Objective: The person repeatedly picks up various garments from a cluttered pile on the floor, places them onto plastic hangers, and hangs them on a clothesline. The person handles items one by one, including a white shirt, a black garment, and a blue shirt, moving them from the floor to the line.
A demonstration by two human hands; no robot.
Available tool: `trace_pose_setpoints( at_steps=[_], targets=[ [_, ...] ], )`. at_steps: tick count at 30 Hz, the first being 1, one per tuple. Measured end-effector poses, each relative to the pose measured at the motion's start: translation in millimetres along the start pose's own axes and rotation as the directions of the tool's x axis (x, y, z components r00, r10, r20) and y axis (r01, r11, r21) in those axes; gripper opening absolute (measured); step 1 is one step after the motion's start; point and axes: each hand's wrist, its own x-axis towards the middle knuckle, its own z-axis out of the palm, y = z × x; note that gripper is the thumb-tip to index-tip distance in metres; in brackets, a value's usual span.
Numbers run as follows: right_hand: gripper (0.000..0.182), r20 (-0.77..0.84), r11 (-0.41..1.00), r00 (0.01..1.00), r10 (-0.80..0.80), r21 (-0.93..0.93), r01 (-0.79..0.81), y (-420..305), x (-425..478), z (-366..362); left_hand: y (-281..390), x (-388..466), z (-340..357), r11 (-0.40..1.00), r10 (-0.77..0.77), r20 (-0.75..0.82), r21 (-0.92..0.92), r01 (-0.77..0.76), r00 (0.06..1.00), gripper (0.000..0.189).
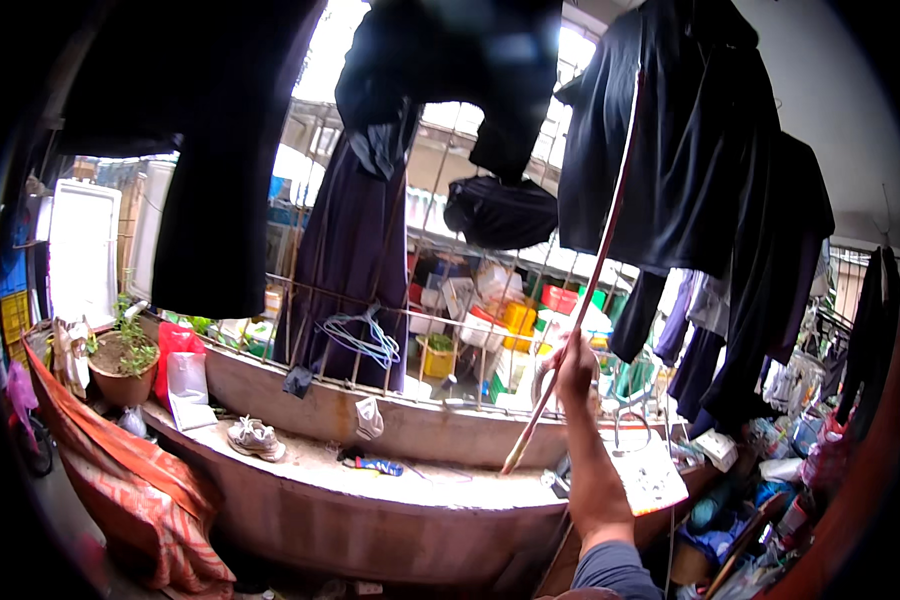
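Note:
My right hand (576, 367) is closed around a long thin pole (607, 232), raised in front of the window grille. The pole slants up and to the right; its top reaches the dark garment (667, 157) hanging overhead, and its lower end is over the concrete ledge (450, 491). Whether its tip hooks anything I cannot tell. More dark clothes hang left of it, among them a long dark purple garment (352, 255) and a small black item (501, 212). My left hand is out of view. Light-coloured hangers (360, 337) hang on the metal grille (435, 315).
On the ledge are a worn shoe (255, 439) and a blue-handled tool (375, 466). A potted plant (124, 364) stands at its left end, beside a red plastic bag (176, 352). Orange cloth (142, 502) drapes at lower left. Bags and clutter (765, 487) are heaped at right.

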Motion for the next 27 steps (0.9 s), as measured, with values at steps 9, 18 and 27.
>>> trace_pose_setpoints(
  at_steps=[9,18,27],
  targets=[
    [0.016,-0.055,0.756,0.810,0.584,-0.325,-0.568,111,-337,-94,-125,-35,3,0.921,-0.385,-0.142,-0.126,0.369,0.912,0.025],
    [0.032,-0.005,0.365,0.493,0.870,-0.666,-0.651,163,-485,-181,12,-59,154,0.997,-0.068,0.285,0.043,0.058,0.956,0.035],
    [0.018,0.143,0.473,0.536,0.832,-0.689,-0.550,168,-548,-265,182,-111,365,0.745,0.475,0.661,0.047,-0.665,0.580,0.039]
  ],
)
